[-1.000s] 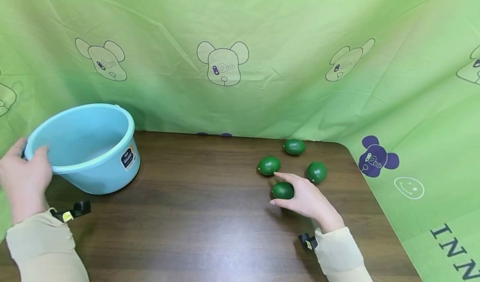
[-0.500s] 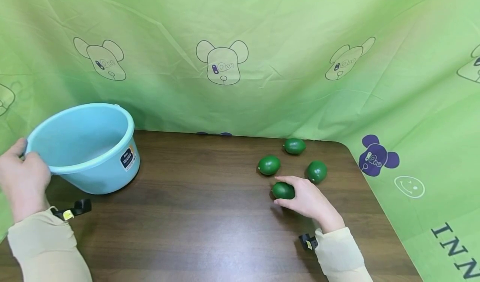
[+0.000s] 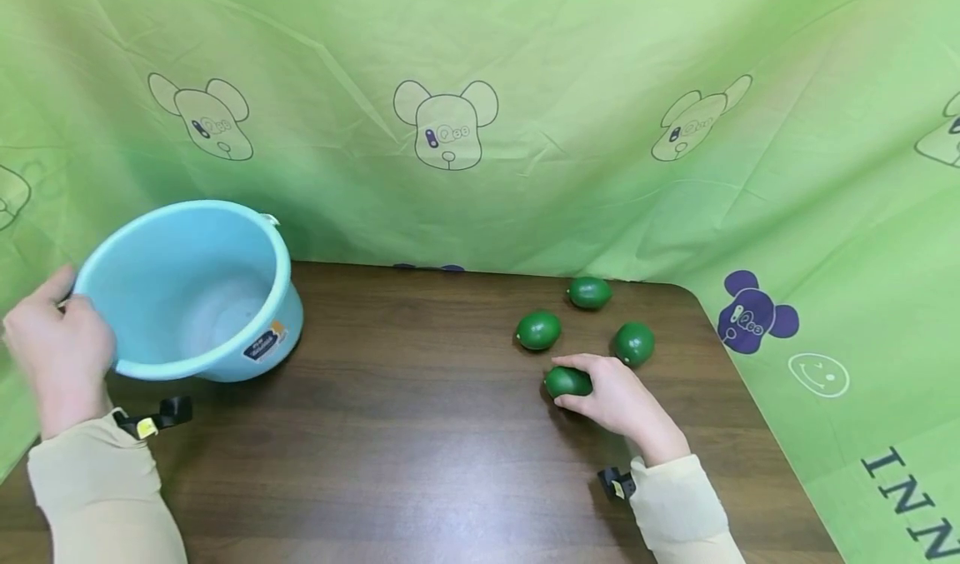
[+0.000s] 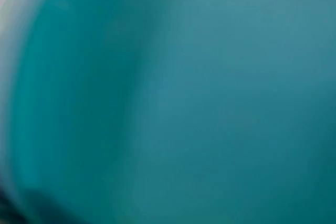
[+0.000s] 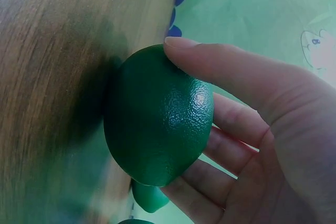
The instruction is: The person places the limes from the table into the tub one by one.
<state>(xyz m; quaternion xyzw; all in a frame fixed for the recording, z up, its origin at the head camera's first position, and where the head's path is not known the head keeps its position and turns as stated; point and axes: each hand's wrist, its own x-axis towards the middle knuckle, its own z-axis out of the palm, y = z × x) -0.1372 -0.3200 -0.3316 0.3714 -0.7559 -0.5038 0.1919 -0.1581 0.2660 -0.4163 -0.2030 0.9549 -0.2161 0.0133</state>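
Note:
My left hand (image 3: pixel 63 343) grips the near-left rim of a light blue plastic bucket (image 3: pixel 288 331), which is tilted toward me so its inside shows. Blurred blue bucket wall (image 4: pixel 210 98) fills the left wrist view, hiding that hand's fingers. On the right side of the table my right hand (image 3: pixel 618 393) holds a dark green lime (image 3: pixel 566 381) between thumb and fingers. In the right wrist view the thumb lies on one side of that lime (image 5: pixel 157 119) and the fingers curl behind it. Around this hand lie three more limes: one left (image 3: pixel 538 331), one behind (image 3: pixel 589 293), one right (image 3: pixel 634 344).
The brown wooden table (image 3: pixel 390 431) stretches between the bucket and the limes. A green cloth (image 3: pixel 525 197) printed with bear heads hangs along the back and right edges. Each wrist wears a black strap mount (image 3: pixel 161 414).
My left hand has shifted the bucket a little to the right and tipped its mouth toward me. My right thumb and fingers have closed in on the lime.

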